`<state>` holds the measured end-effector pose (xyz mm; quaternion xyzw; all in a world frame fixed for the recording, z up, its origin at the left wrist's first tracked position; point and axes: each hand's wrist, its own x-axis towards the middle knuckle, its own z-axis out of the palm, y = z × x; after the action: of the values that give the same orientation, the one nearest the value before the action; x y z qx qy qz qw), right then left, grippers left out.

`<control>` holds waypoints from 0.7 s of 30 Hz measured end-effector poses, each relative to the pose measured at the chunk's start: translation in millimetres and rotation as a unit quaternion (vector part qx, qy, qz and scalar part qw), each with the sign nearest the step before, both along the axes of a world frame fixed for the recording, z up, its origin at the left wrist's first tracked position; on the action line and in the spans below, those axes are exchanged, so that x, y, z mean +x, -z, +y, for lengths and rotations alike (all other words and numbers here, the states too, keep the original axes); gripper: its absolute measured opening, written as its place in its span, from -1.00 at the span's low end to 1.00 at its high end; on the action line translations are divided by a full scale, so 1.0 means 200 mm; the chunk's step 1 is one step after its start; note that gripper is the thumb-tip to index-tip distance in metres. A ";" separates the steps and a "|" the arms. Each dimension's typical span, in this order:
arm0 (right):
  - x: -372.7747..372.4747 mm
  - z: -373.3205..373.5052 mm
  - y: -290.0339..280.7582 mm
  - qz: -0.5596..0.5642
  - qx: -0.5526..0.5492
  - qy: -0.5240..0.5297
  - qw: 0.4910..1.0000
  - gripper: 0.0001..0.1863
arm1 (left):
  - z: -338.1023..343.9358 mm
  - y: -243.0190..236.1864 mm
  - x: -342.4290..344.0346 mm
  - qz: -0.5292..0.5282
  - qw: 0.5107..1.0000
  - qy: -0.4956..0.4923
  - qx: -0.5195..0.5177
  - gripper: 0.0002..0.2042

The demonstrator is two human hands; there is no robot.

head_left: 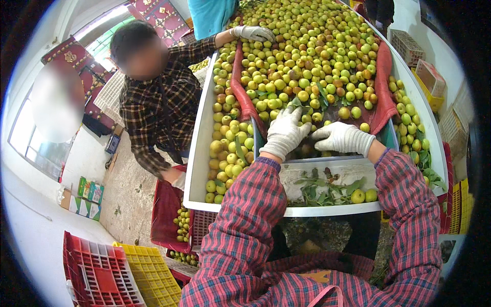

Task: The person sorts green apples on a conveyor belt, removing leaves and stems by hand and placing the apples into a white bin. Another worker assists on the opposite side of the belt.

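My left hand (287, 132), in a white glove, reaches over the near edge of a pile of green and yellow jujubes (302, 61), some with reddish-brown patches. Its fingers are spread, and a green leaf (295, 104) lies at the fingertips. To its right, my right hand (343, 138), also gloved, points leftward with its fingers apart over the dark bottom of the sorting table (202, 148). No fruit shows in either hand, though the undersides of both are hidden. A few single jujubes (344, 113) lie just beyond the right hand.
Red padded dividers (386, 92) separate side channels of jujubes. The front trough holds loose leaves (327, 193) and two jujubes (364, 196). A co-worker (158, 97) at left rests a gloved hand on the pile. Crates (148, 273) stand lower left, others at right.
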<state>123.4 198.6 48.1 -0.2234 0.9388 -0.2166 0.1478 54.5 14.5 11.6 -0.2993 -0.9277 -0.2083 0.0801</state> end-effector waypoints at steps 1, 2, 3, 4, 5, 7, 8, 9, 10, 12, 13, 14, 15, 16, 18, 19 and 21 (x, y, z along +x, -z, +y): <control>0.00 0.01 -0.01 0.034 -0.012 0.013 0.999 -0.53 | -0.01 0.02 0.00 -0.016 1.000 0.003 -0.024 -0.43; -0.02 0.04 -0.02 0.069 -0.023 0.026 0.997 -0.57 | -0.02 0.04 0.00 -0.032 0.998 0.005 -0.047 -0.42; -0.05 0.10 0.01 0.075 -0.068 0.106 0.989 -0.60 | -0.01 0.04 0.02 -0.013 0.997 0.019 -0.070 -0.40; -0.09 0.17 0.00 0.119 -0.042 0.148 0.981 -0.62 | -0.01 0.01 0.04 -0.050 0.994 0.050 -0.079 -0.41; -0.14 0.27 0.04 0.150 -0.059 0.225 0.961 -0.60 | 0.01 -0.02 0.07 -0.039 0.994 0.064 -0.082 -0.46; -0.20 0.45 0.16 0.313 -0.042 0.330 0.890 -0.51 | 0.06 -0.11 0.10 -0.044 0.991 0.090 -0.086 -0.55; -0.18 0.55 0.21 0.418 0.026 0.338 0.843 -0.47 | 0.09 -0.14 0.10 -0.065 0.988 0.105 -0.088 -0.60; -0.17 0.53 0.20 0.374 0.036 0.329 0.866 -0.42 | 0.07 -0.12 0.10 -0.068 0.992 0.083 -0.072 -0.66; -0.16 0.46 0.15 0.328 0.047 0.324 0.886 -0.37 | 0.02 -0.12 0.12 -0.064 0.995 0.079 -0.020 -0.67; -0.35 0.49 0.33 0.232 -0.004 0.243 0.942 -0.36 | -0.01 -0.20 0.18 -0.076 0.996 0.039 0.006 -0.70; -0.14 0.40 0.13 0.143 0.082 0.255 0.953 -0.33 | 0.03 -0.17 0.15 -0.100 0.994 0.037 0.007 -0.70; -0.16 0.47 0.21 0.153 0.036 0.229 0.961 -0.39 | 0.08 -0.20 0.16 -0.112 0.993 0.021 0.001 -0.69; -0.18 0.47 0.25 0.161 0.059 0.177 0.969 -0.38 | 0.09 -0.17 0.13 -0.100 0.995 0.007 0.013 -0.69; -0.19 0.45 0.26 0.173 0.079 0.119 0.975 -0.37 | 0.08 -0.16 0.11 -0.084 0.996 -0.015 0.025 -0.69; -0.18 0.34 0.28 0.233 0.123 0.029 0.964 -0.34 | 0.05 -0.14 0.09 -0.071 0.988 0.004 0.135 -0.69; -0.16 0.28 0.27 0.205 0.106 0.009 0.973 -0.34 | 0.05 -0.13 0.06 -0.059 0.989 0.010 0.132 -0.65; -0.09 0.09 0.19 0.094 0.068 -0.039 0.993 -0.34 | -0.02 -0.07 0.01 0.006 0.994 -0.013 0.104 -0.60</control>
<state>105.5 216.2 9.8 -0.2683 0.9517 -0.1250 0.0820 56.7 10.6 25.2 -0.2788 -0.9042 -0.3009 0.1186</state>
